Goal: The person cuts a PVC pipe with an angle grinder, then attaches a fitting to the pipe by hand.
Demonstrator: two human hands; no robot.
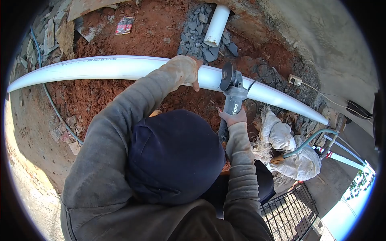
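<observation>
A long white pipe (pixel 108 67) lies across the view over the reddish soil. My left hand (pixel 187 72) grips it near the middle, with the fingers over its far side. Just right of that hand, the dark disc (pixel 227 75) of a grey angle grinder (pixel 233 100) stands upright over the pipe; whether it cuts in cannot be made out. My right hand (pixel 234 117) is wrapped around the grinder's body on the near side of the pipe. Rounded dark blue cloth (pixel 175 156) between the grey sleeves hides the ground below.
Another white pipe piece (pixel 217 26) lies on grey stones (pixel 195 30) at the top. A socket with a cable (pixel 294 80) sits by the wall at right. White sacks (pixel 281 136), a greenish hose (pixel 311 140) and a black wire rack (pixel 291 211) are lower right.
</observation>
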